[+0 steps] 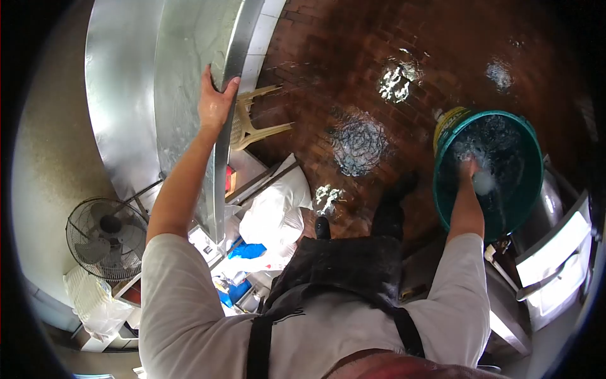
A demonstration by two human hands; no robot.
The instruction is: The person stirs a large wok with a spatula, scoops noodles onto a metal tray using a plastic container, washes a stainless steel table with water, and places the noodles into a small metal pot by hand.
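My left hand (216, 104) rests on the raised edge of a wet stainless steel counter (189, 76), thumb and fingers spread apart. On the other side, my right hand (468, 168) reaches down into a green bucket (443, 189) of churning water (495, 142). The fingers of that hand are hidden by the splashing water and the wrist. A blurred whitish round shape (484, 183) shows beside the hand; I cannot make out what it is or whether I hold it.
Water pools on the brown brick floor (315, 88). A yellow container (449, 120) stands against the bucket. Under the counter are a beige plastic chair (259, 132) and white bags (278, 211). A wire fan (107, 237) stands left; a metal and white object (555, 278) is at right.
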